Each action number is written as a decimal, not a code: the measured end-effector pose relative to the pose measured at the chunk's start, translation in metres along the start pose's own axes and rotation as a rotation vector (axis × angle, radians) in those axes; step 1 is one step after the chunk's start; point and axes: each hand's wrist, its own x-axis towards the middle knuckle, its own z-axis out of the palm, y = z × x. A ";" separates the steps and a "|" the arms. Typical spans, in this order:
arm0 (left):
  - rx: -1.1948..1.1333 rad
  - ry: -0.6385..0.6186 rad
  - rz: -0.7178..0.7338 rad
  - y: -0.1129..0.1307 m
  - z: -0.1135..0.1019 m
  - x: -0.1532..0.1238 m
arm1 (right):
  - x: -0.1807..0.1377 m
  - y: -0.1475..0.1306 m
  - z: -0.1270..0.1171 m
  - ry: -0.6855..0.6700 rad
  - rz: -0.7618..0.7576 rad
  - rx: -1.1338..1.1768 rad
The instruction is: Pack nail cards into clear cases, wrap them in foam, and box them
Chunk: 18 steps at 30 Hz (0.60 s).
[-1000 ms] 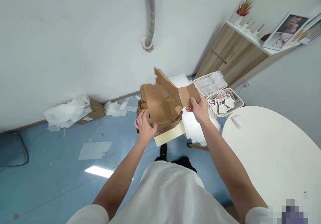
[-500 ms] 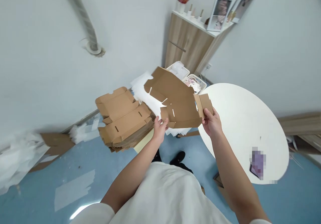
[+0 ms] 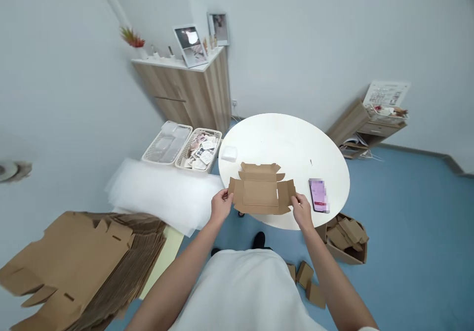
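Between my two hands an unfolded cardboard box (image 3: 260,192) is held out over the near edge of the round white table (image 3: 281,138). My left hand (image 3: 221,205) pinches its left side flap between thumb and fingers. At the opposite end, my right hand (image 3: 302,209) grips the right side flap. The box's side flaps bend upward and its lid panel points away from me. A phone (image 3: 319,195) lies on the table to the right of my right hand.
At lower left is a stack of flat cardboard boxes (image 3: 74,262). White foam sheets (image 3: 163,187) lie behind it, beside two white baskets (image 3: 213,160). A carton (image 3: 346,257) holding folded boxes and several small boxes (image 3: 314,294) sit on the floor at right.
My view has turned right towards the table. Both hands have carried the cardboard box from beside the stack to over the table, where it is now held level and straight.
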 end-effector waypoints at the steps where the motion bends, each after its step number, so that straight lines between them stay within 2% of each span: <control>1: 0.036 -0.018 0.005 0.001 0.011 0.003 | 0.005 0.009 -0.008 -0.034 0.010 0.001; 5: 0.174 -0.106 0.001 0.002 0.050 0.012 | 0.023 0.038 -0.033 -0.109 0.009 -0.015; 9: 0.328 -0.131 -0.063 0.003 0.080 0.018 | 0.032 0.057 -0.040 -0.095 0.018 -0.077; 14: 0.603 -0.076 -0.125 0.012 0.103 0.023 | 0.031 0.070 -0.032 -0.096 0.028 -0.034; 18: 0.628 -0.066 -0.185 0.015 0.110 0.031 | 0.033 0.079 -0.025 -0.077 0.045 -0.051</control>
